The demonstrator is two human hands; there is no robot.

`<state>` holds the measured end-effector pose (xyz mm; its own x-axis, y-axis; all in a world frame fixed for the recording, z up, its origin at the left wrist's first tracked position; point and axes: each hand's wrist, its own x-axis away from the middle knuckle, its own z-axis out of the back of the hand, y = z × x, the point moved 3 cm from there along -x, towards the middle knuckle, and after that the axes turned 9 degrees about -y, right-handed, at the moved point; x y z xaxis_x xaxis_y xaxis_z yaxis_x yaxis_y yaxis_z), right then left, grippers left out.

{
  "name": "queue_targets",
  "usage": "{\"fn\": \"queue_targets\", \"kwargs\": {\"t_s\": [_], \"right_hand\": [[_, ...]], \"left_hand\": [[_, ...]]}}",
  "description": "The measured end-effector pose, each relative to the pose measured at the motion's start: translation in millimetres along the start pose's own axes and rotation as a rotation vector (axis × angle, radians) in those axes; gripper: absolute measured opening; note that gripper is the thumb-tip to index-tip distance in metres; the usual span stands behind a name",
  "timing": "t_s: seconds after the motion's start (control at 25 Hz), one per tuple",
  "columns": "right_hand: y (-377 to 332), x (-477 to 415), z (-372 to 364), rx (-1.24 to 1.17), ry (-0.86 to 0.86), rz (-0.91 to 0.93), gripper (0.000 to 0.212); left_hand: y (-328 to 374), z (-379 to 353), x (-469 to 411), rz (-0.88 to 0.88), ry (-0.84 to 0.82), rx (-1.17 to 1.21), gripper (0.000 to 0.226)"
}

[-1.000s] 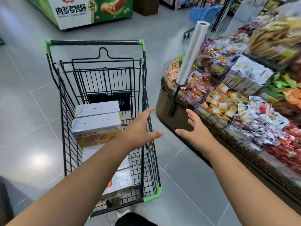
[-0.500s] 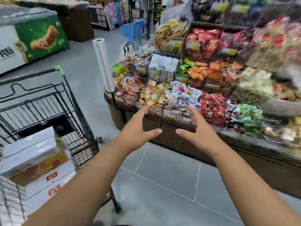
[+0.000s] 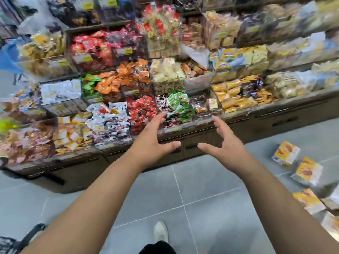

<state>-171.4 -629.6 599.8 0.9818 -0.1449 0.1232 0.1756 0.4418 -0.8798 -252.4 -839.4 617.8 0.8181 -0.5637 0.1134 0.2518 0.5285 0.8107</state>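
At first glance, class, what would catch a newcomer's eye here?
The open left hand and right hand reach mid-frame toward small red-wrapped snack packets and green-wrapped snack packets. Yellow-and-white cardboard boxes lie scattered on the grey tiled floor, lower right.

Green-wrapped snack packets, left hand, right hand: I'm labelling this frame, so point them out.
Green-wrapped snack packets (image 3: 178, 103): head view, pile's middle.
Left hand (image 3: 152, 143): head view, its back.
Right hand (image 3: 229, 149): head view, its back.

Left forearm (image 3: 88, 198) and right forearm (image 3: 275, 195) are bare to the frame edge. Left hand (image 3: 152, 143) and right hand (image 3: 227, 149) are bare too. One pale shoe (image 3: 160, 231), probably a white trainer, adjoins a dark trouser leg (image 3: 157, 248).
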Motion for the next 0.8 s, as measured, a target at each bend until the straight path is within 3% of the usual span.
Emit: {"fn": "queue_targets", "kwargs": {"t_s": [0.48,0.8], "right_hand": [[79,-15,126,-0.040,0.450,-0.313,0.091],[161,47,203,-0.101,0.764,-0.521,0.092]], "left_hand": [[103,-120,-212,-0.348,-0.552,-0.102,0.097],[168,-263,-270,-0.502,-0.843,-0.159,0.097]]}}
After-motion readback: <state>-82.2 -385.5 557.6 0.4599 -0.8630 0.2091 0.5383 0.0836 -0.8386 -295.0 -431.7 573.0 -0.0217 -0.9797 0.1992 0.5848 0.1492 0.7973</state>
